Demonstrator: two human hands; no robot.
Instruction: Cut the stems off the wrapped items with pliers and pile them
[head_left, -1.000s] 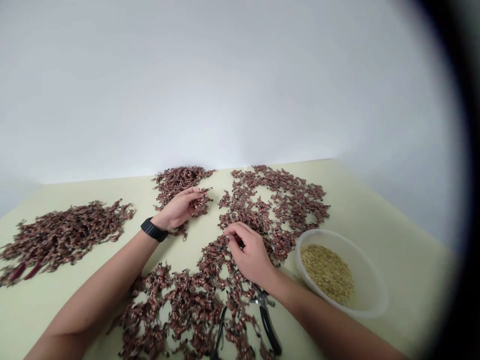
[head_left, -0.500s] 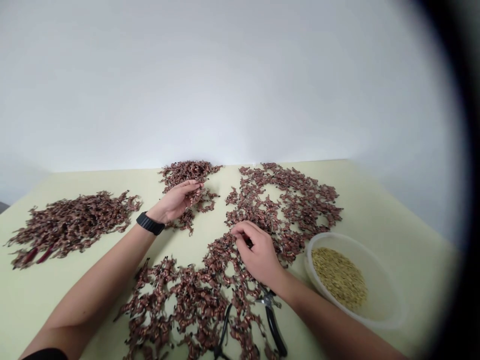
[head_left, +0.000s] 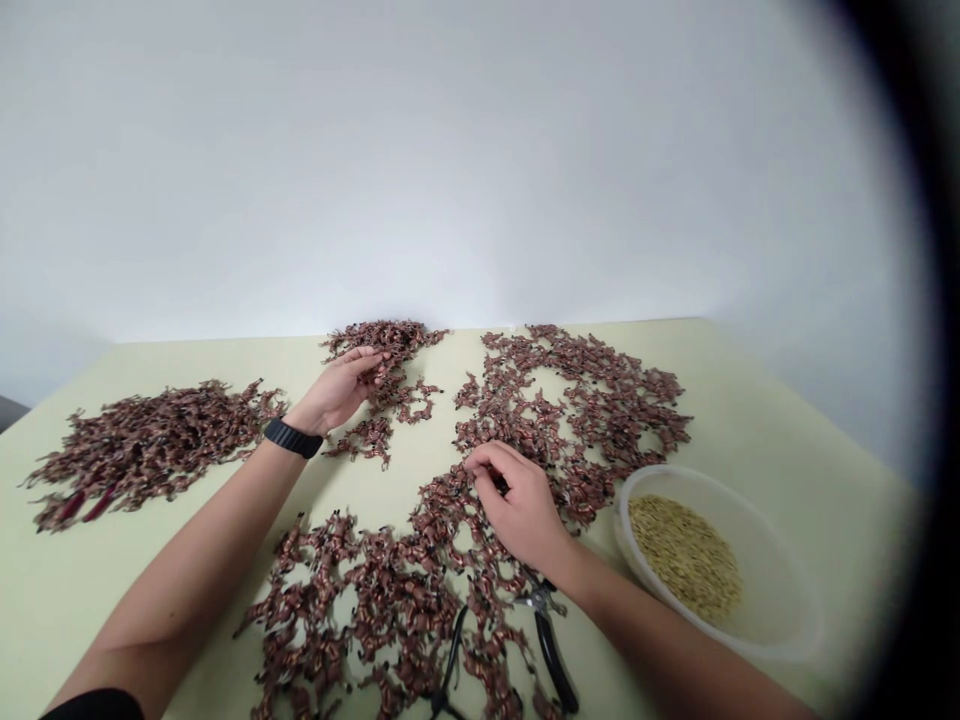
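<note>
My left hand [head_left: 341, 388], with a black watch at the wrist, is over the near left side of the back middle pile [head_left: 382, 340] of small brown figures. Its fingers are bent together; whatever they hold is hard to tell from the pile behind. My right hand [head_left: 517, 500] rests at the edge of the spread of brown figures [head_left: 600, 400] on the right. Thumb and index finger meet in a pinch, and anything between them is too small to name. More figures [head_left: 390, 600] lie scattered in front, around black-handled pliers [head_left: 553, 655].
A translucent oval bowl [head_left: 780, 590] holding small yellowish pieces [head_left: 686, 555] stands at the right. Another heap of brown figures [head_left: 157, 440] lies on the left, with two dark red items [head_left: 99, 503] at its near edge. A pale wall rises behind the light green table [head_left: 787, 440].
My left hand has moved a little left and back, away from the small cluster of figures at the middle. My right hand stays in nearly the same place. The view has shifted slightly.
</note>
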